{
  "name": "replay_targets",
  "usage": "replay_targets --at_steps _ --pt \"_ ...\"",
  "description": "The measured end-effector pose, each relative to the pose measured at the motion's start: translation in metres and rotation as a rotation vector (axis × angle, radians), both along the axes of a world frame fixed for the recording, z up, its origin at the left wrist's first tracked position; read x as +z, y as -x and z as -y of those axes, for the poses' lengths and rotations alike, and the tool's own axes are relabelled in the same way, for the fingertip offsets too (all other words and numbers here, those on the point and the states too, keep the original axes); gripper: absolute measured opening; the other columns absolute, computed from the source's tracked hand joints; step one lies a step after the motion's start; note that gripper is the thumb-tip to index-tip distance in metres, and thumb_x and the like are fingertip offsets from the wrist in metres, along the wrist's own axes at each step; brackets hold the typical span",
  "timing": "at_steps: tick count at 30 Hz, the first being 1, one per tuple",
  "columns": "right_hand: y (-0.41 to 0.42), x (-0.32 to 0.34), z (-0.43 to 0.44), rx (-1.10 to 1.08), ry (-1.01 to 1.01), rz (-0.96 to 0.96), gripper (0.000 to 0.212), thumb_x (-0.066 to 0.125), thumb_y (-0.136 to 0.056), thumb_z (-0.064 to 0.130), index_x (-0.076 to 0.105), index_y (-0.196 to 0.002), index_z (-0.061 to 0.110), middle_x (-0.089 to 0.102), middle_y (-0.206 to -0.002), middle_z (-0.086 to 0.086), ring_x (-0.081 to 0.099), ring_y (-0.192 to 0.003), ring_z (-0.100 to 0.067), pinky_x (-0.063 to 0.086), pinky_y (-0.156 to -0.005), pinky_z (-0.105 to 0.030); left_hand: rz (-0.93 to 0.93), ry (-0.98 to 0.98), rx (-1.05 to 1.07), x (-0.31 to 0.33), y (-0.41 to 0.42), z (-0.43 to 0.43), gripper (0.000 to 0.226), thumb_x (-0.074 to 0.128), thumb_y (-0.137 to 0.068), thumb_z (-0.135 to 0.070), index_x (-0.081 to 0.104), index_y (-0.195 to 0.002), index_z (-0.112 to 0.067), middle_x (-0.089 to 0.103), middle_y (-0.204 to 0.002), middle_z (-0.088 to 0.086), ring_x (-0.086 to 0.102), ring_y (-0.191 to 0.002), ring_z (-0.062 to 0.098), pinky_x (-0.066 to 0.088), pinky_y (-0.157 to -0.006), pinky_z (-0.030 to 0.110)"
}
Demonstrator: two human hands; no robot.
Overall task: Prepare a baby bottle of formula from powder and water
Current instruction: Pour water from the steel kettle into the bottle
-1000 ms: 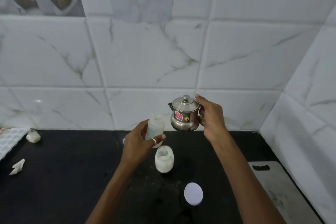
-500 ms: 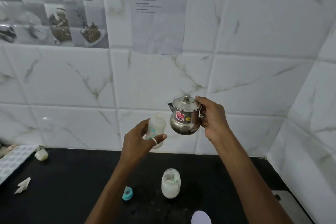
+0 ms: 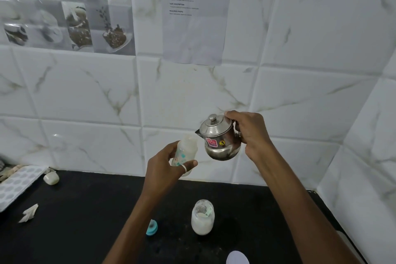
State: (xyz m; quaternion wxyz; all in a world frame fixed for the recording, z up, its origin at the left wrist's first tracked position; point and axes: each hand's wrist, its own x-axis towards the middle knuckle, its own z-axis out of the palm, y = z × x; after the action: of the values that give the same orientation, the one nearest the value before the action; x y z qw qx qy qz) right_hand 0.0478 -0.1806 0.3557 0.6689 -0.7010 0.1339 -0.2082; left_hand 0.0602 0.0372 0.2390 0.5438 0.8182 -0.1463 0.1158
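Note:
My left hand (image 3: 166, 169) grips a clear baby bottle (image 3: 186, 152) with teal markings, held up open-topped in front of the wall. My right hand (image 3: 249, 133) holds a small steel pot (image 3: 218, 138) by its handle, lid on, spout pointing left just above the bottle's mouth. Whether liquid flows I cannot tell. On the black counter (image 3: 85, 221) below stands an open glass jar of white powder (image 3: 202, 217). A teal bottle ring (image 3: 152, 227) lies left of the jar.
A white round lid (image 3: 237, 258) lies at the bottom edge. At the left are a white patterned tray (image 3: 16, 184), a small white cap (image 3: 51, 178) and a crumpled paper scrap (image 3: 29, 213). Tiled walls close the back and right, with a printed sheet (image 3: 196, 13) above.
The view has tilted upward, so the counter sits lower in frame. Both hands keep the bottle and pot raised, with the spout staying close to the bottle's mouth.

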Motion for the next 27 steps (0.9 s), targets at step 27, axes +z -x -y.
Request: replay_targets --at_steps 27 --pt "-0.015 0.023 -0.017 0.097 0.458 -0.015 0.047 0.078 -0.067 0.027 0.036 -0.048 0.022 0.031 -0.051 0.003 0.034 -0.058 -0.020 0.033 -0.063 -0.037 0.034 -0.017 0.034 -0.008 0.011 -0.007 0.070 0.087 -0.076 -0.037 0.059 -0.138 -0.024 0.060 -0.117 -0.018 0.057 -0.109 0.004 0.040 -0.076 0.002"
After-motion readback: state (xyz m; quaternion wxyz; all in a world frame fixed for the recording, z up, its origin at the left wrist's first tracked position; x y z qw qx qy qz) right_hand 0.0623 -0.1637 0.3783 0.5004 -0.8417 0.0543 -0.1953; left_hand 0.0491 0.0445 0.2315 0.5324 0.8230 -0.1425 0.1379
